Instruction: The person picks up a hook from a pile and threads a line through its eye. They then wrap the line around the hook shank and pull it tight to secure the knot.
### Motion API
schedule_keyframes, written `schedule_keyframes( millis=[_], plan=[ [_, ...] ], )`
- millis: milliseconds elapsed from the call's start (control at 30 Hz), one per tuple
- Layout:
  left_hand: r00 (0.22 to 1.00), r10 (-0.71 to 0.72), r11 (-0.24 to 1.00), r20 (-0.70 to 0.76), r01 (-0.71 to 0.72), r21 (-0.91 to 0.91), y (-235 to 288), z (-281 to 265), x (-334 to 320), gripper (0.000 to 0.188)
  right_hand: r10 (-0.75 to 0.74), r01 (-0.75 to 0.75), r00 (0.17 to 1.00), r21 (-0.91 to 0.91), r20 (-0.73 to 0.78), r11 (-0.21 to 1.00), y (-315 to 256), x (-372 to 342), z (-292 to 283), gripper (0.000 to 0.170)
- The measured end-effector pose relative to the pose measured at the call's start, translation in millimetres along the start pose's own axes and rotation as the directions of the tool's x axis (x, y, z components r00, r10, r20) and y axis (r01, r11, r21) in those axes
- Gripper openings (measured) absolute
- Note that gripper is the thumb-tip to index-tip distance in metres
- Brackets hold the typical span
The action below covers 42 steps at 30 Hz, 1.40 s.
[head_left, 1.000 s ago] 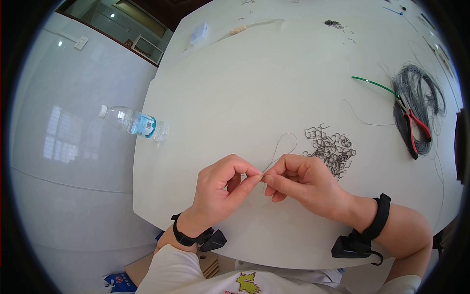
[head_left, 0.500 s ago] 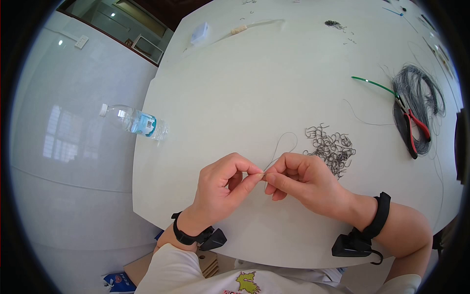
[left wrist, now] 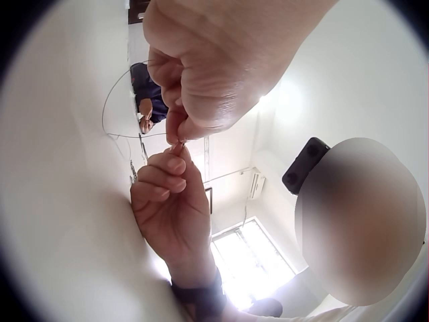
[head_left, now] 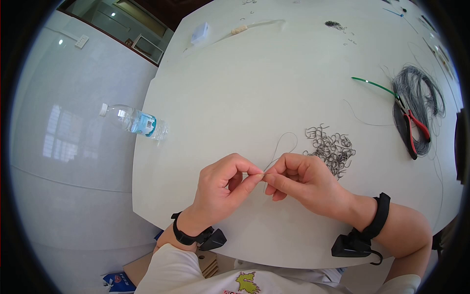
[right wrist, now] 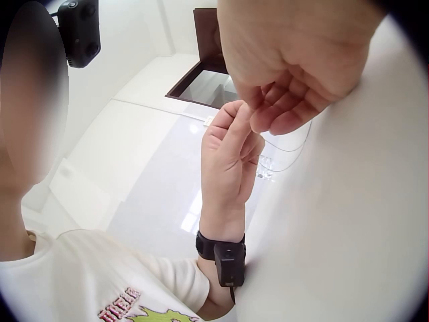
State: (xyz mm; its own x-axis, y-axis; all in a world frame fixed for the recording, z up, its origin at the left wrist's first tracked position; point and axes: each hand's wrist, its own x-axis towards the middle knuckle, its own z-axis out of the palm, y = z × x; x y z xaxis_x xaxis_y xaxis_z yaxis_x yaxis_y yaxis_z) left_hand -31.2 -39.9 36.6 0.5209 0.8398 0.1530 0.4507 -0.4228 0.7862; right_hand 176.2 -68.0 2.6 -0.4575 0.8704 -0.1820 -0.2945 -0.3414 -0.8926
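Note:
Near the table's front edge my left hand and right hand meet fingertip to fingertip. Thumb and index finger of each hand pinch a thin grey line at the same spot. Beyond the fingertips the line curves out in a loose loop, seen also in the left wrist view. Any small thing pinched with the line is hidden by the fingertips. A pile of dark fish hooks lies just past the right hand.
To the right lie a coil of grey line, red-handled pliers and a green strip. A water bottle lies at the left edge. Farther back are a clear box and a smaller dark pile.
Both hands stay almost in place, their pinching fingertips shifting only very slightly. The loop of line and the hook pile look the same.

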Motion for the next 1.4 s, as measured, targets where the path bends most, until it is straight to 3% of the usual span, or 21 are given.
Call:
schedule_keyframes(
  millis=[267,367,433,533,867,933,1067,1167,1300,1367,1400],
  plan=[
    [0.999,0.028,0.999,-0.021,-0.027,0.024,0,0,1,0.007,-0.019,0.018,1.0,-0.04,-0.012,0.999,1,0,0,0.024],
    [1.0,-0.023,1.0,-0.015,0.023,-0.02,-6,1,0,0.005,-0.007,0.007,1.0,-0.025,0.0,1.0,-2,-1,0,0.024],
    [0.987,-0.145,0.961,-0.066,0.125,-0.246,-11,5,0,0.004,-0.049,0.049,0.998,0.002,-0.026,0.999,-2,0,1,0.025],
    [0.981,-0.172,0.929,-0.091,0.131,-0.346,-10,5,3,0.005,-0.092,0.092,0.994,-0.012,-0.066,0.996,-1,0,-1,0.028],
    [0.995,-0.094,0.958,-0.033,0.082,-0.274,-5,7,-4,0.005,-0.068,0.053,0.994,-0.151,-0.09,0.987,-10,-4,3,0.023],
    [0.994,-0.065,0.971,-0.089,0.043,-0.237,-4,9,-5,0.003,-0.116,0.121,0.993,-0.246,0.036,0.962,-17,-7,-1,0.014],
    [0.992,-0.072,0.951,-0.103,0.037,-0.306,7,4,-6,0.004,-0.235,0.244,0.968,-0.522,0.086,0.817,-37,-12,-2,0.014],
    [0.993,-0.095,0.925,-0.071,0.062,-0.374,10,2,-7,0.003,-0.263,0.275,0.959,-0.582,0.107,0.765,-46,-16,0,0.013],
    [0.988,-0.103,0.933,-0.117,0.056,-0.356,6,-1,-4,0.003,-0.28,0.297,0.953,-0.568,0.12,0.768,-53,-23,-4,0.01],
    [0.982,-0.111,0.932,-0.156,0.049,-0.359,4,-5,0,0.004,-0.327,0.332,0.94,-0.504,0.102,0.798,-61,-31,-12,0.008],
    [0.98,-0.136,0.92,-0.144,0.072,-0.386,4,-7,2,0.005,-0.298,0.297,0.953,-0.394,0.061,0.87,-68,-37,-14,0.006]
  ],
)
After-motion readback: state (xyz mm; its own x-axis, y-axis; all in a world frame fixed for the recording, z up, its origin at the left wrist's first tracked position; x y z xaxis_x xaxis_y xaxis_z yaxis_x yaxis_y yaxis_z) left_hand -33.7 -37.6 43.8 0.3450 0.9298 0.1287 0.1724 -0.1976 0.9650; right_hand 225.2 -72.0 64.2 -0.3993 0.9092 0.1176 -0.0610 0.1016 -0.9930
